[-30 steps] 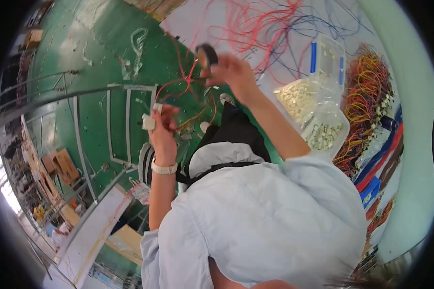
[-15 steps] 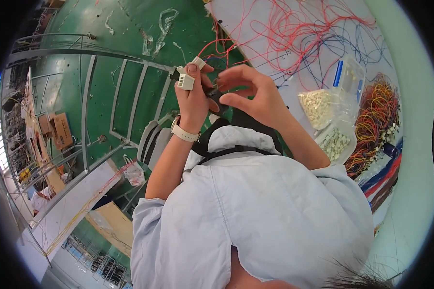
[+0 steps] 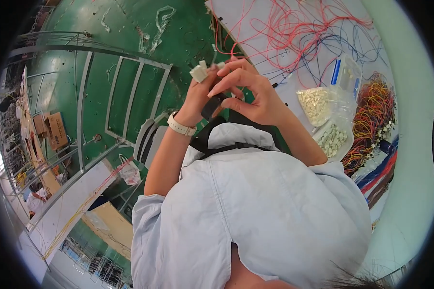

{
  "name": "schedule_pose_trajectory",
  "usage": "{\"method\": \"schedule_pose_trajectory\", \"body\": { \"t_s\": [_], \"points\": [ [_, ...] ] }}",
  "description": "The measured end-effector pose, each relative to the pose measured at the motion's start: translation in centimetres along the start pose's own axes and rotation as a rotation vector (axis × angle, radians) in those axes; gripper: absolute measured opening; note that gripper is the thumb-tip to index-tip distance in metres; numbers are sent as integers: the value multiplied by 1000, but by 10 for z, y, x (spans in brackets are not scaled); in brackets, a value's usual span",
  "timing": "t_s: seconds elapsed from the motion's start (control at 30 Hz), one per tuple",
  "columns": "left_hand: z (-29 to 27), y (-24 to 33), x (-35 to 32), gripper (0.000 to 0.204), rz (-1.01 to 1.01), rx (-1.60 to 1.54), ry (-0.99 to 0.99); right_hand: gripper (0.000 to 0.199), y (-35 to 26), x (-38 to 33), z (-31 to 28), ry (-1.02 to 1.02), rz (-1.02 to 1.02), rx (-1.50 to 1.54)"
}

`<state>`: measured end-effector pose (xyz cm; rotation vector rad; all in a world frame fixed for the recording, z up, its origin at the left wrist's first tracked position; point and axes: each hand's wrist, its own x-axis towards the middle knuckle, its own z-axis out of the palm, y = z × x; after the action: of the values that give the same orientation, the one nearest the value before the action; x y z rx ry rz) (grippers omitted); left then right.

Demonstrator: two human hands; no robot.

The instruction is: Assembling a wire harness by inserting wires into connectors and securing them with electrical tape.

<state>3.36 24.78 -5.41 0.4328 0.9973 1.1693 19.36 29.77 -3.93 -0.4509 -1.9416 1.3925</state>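
My left hand (image 3: 197, 98) is closed around white plastic wire connectors (image 3: 199, 72), which stick out past its thumb. Red wires (image 3: 234, 50) run from near the fingertips toward the table at the right. A roll of black tape (image 3: 210, 108) with a brown core sits between my hands, beside the left palm. Reaching across from the right, my right hand (image 3: 253, 96) has its thumb and index finger bent at the top of the roll. Its other fingers overlap the left fingertips, partly hiding the wires there.
Tangled red and blue wires (image 3: 299, 33) lie on the white table at the right. A bag of cream connectors (image 3: 314, 105), a tray of pale connectors (image 3: 332, 140) and a bundle of coloured wires (image 3: 373, 123) sit nearer. Metal frames (image 3: 136, 96) stand at the left.
My right hand has moved left and closed in against my left hand. The connectors have tilted and shifted right, and the tape roll has turned.
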Motion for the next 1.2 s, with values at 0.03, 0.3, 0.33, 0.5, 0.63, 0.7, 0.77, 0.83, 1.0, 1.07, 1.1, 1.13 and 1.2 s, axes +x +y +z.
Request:
{"method": "schedule_pose_trajectory", "body": {
  "t_s": [0.03, 0.3, 0.33, 0.5, 0.63, 0.7, 0.77, 0.83, 1.0, 1.07, 1.1, 1.13, 1.2],
  "points": [
    [-19, -12, 1, 30, -33, 10, -115, 27, -1, 0, 1, -20, 25, -9],
    [3, -14, 7, 31, 157, 21, 161, 15, -4, -8, 0, 209, 14, -250],
    [0, -17, 9, 30, 199, 75, 141, 15, -6, -11, 1, 215, 16, -252],
    [-5, -19, 12, 36, 274, 319, 153, 15, -3, -15, -3, 118, 145, -159],
    [0, -22, 14, 39, 301, 391, 241, 11, -11, -16, -5, 82, 312, -103],
    [-1, -25, 18, 39, 292, 373, 259, 10, -6, -18, -3, 38, 283, -153],
    [-4, -26, 18, 40, 306, 425, 228, 10, -4, -21, -2, 10, 226, -160],
    [-11, -28, 21, 40, 327, 440, 250, 11, -3, -22, -5, -23, 164, -168],
    [-9, -27, 19, 39, 333, 453, 309, 12, -13, -25, -15, 179, 179, 4],
    [-1, -21, 16, 39, 310, 584, 293, 16, -7, -23, -10, 88, 271, -122],
    [2, -18, 17, 39, 310, 583, 289, 16, -7, -23, -11, 90, 273, -125],
    [4, -16, 16, 38, 314, 651, 309, 15, -7, -23, -11, 91, 372, -14],
    [7, -13, 14, 38, 318, 717, 331, 15, -6, -25, -12, 90, 471, 98]
  ]
}}
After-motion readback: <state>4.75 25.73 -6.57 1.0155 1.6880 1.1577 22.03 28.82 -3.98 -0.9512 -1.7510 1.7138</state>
